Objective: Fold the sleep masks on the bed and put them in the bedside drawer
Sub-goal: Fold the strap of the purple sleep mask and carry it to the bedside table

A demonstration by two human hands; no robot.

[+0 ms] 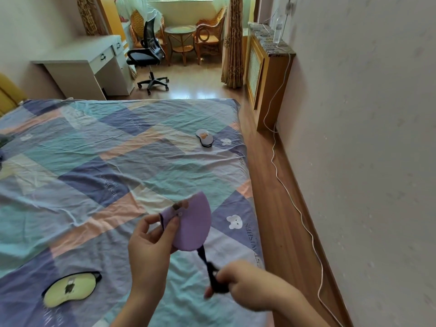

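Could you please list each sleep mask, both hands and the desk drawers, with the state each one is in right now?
Purple sleep mask: folded in half, held above the bed.
Black strap: pulled taut away from the purple mask.
Left hand: grip pinching the folded purple mask.
Right hand: grip closed on the black strap.
Yellow sleep mask: unfolded, flat on the bed.
Grey sleep mask: lying on the bed, not yet folded.
Desk drawers: closed.

Two bare forearms, left hand (151, 246), right hand (245, 283), short unpainted nails
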